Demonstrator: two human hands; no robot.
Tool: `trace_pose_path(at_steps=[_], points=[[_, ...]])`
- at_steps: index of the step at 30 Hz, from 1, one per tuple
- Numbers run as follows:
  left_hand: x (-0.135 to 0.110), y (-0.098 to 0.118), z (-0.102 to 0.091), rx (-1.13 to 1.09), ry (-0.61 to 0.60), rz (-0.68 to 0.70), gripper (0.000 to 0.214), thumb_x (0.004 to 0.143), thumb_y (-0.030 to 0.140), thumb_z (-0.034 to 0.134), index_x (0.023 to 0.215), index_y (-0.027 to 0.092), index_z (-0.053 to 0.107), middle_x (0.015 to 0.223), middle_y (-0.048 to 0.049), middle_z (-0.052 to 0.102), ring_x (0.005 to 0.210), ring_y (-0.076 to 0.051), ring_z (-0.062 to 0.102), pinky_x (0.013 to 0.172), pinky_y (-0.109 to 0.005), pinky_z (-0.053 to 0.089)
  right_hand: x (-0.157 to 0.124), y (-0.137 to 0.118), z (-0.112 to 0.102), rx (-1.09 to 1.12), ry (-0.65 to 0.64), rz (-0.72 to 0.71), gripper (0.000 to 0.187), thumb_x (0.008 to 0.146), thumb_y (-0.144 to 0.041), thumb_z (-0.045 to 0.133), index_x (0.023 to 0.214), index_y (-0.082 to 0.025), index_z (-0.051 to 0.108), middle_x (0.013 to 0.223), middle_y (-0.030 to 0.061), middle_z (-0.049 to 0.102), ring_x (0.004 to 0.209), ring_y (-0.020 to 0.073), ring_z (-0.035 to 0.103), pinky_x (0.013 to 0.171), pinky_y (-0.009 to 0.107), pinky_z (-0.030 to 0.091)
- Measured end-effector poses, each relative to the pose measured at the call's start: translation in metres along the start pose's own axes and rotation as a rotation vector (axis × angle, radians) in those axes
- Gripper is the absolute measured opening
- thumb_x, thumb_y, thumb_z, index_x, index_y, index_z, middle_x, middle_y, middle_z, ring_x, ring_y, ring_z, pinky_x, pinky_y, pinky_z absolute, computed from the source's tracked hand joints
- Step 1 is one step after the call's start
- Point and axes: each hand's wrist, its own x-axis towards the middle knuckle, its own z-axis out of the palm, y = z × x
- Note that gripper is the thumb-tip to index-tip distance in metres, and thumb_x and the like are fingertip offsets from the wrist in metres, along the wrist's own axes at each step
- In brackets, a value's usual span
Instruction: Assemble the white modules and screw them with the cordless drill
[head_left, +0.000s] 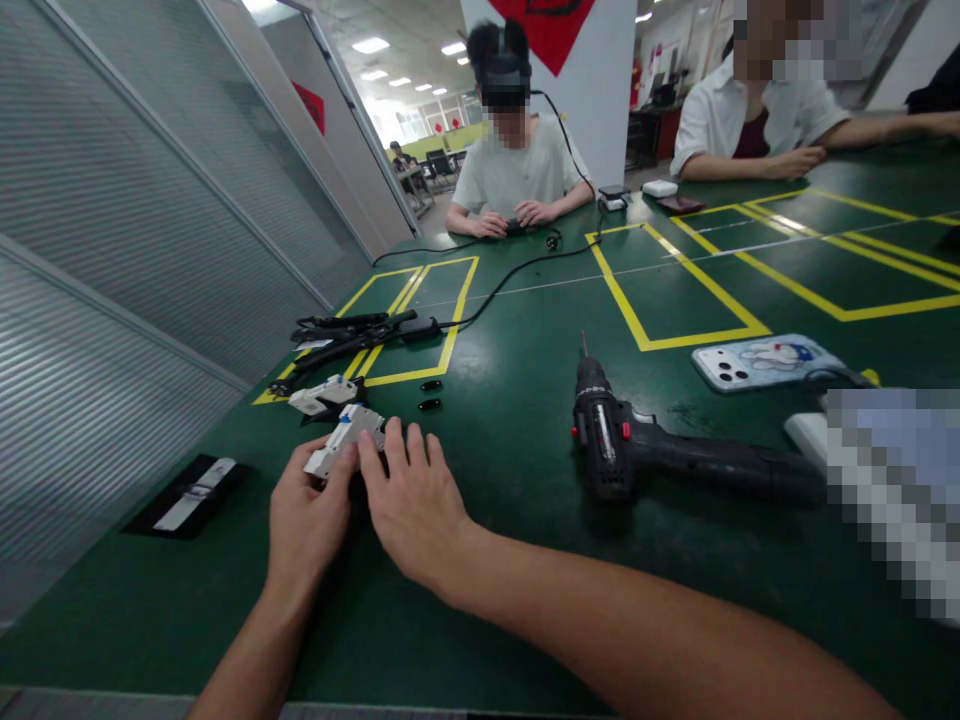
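A white circuit breaker [341, 440] with a blue part on top is held just above the green table. My left hand [306, 515] wraps round its near left end, with the thumb along its side. From the right, my right hand [416, 500] grips the same breaker with its thumb side, the other fingers stretched forward over its far right end; part of the breaker is hidden under them. Just beyond lies a second white breaker [326, 396] with a dark piece under it. Two small black oval pieces [430, 405] lie to its right.
A black cordless drill [611, 440] lies to the right, near a phone [765, 360]. Black tripod-like gear [352, 340] and its cable are at the back left. A black sheet with a white strip [195, 495] lies left. Two people sit across the green table [517, 640].
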Motion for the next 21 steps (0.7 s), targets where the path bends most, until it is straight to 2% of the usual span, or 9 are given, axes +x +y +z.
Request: trace_pose_path(at_steps=[2, 5, 9, 11, 13, 17, 19, 21], points=[[0.000, -0.002, -0.001, 0.015, 0.022, -0.016, 0.044, 0.078, 0.048, 0.054, 0.111, 0.018, 0.057, 0.088, -0.0054, 0.064, 0.067, -0.018, 0.058, 0.054, -0.027, 0.046, -0.001, 0.008, 0.008, 0.024, -0.018, -0.025, 0.070, 0.091, -0.022, 0.070, 0.143, -0.009, 0.026, 0.135, 0.0171, 0.003, 0.120, 0.0352, 0.014, 0.099, 0.045, 0.027], [0.001, -0.002, -0.001, 0.050, 0.035, 0.006, 0.046, 0.077, 0.045, 0.056, 0.114, 0.018, 0.054, 0.095, -0.0070, 0.063, 0.073, -0.019, 0.059, 0.059, -0.028, 0.047, -0.002, 0.017, 0.015, 0.061, -0.058, 0.013, 0.092, 0.074, -0.027, 0.083, 0.142, -0.006, 0.026, 0.134, 0.0183, 0.007, 0.117, 0.0364, 0.019, 0.097, 0.045, 0.030], [0.001, 0.000, 0.000, 0.155, 0.066, 0.096, 0.051, 0.078, 0.040, 0.056, 0.124, 0.019, 0.048, 0.111, -0.0096, 0.059, 0.085, -0.021, 0.060, 0.067, -0.030, 0.049, 0.000, 0.019, 0.019, 0.057, -0.060, 0.008, 0.092, 0.072, -0.027, 0.084, 0.141, -0.005, 0.028, 0.131, 0.0189, 0.014, 0.112, 0.0353, 0.026, 0.096, 0.046, 0.030], [0.002, 0.000, -0.001, 0.208, 0.071, 0.137, 0.050, 0.078, 0.038, 0.056, 0.123, 0.018, 0.049, 0.111, -0.0097, 0.060, 0.086, -0.021, 0.060, 0.069, -0.031, 0.048, 0.001, 0.018, 0.020, 0.045, -0.064, -0.008, 0.093, 0.072, -0.030, 0.085, 0.141, -0.007, 0.028, 0.131, 0.0184, 0.014, 0.111, 0.0349, 0.027, 0.095, 0.046, 0.031], [0.003, -0.001, -0.002, 0.253, 0.078, 0.156, 0.049, 0.077, 0.037, 0.057, 0.121, 0.017, 0.051, 0.108, -0.0093, 0.061, 0.082, -0.021, 0.060, 0.068, -0.031, 0.048, 0.002, 0.018, 0.019, 0.021, -0.082, -0.021, 0.096, 0.070, -0.033, 0.087, 0.140, -0.004, 0.029, 0.131, 0.0205, 0.013, 0.110, 0.0355, 0.027, 0.094, 0.046, 0.031], [0.004, -0.004, -0.006, 0.288, 0.100, 0.140, 0.048, 0.074, 0.037, 0.059, 0.118, 0.017, 0.053, 0.105, -0.0094, 0.062, 0.079, -0.021, 0.059, 0.066, -0.031, 0.048, 0.004, 0.022, 0.018, 0.000, -0.078, -0.061, 0.080, 0.078, -0.032, 0.080, 0.134, 0.003, 0.035, 0.128, 0.0247, 0.013, 0.109, 0.0358, 0.028, 0.092, 0.047, 0.032], [0.002, -0.004, -0.006, 0.263, 0.121, 0.125, 0.048, 0.072, 0.036, 0.062, 0.115, 0.016, 0.055, 0.104, -0.0092, 0.062, 0.083, -0.022, 0.060, 0.068, -0.031, 0.048, 0.006, 0.024, 0.018, 0.027, -0.049, -0.065, 0.062, 0.083, -0.024, 0.076, 0.129, 0.000, 0.041, 0.127, 0.0230, 0.015, 0.106, 0.0342, 0.030, 0.090, 0.044, 0.034], [-0.001, -0.002, -0.005, 0.237, 0.144, 0.110, 0.047, 0.070, 0.035, 0.063, 0.112, 0.017, 0.056, 0.102, -0.0080, 0.063, 0.083, -0.022, 0.060, 0.069, -0.030, 0.048, 0.007, 0.027, 0.019, 0.083, -0.037, -0.050, 0.040, 0.087, -0.015, 0.070, 0.118, -0.004, 0.048, 0.121, 0.0198, 0.025, 0.100, 0.0312, 0.035, 0.086, 0.041, 0.037]])
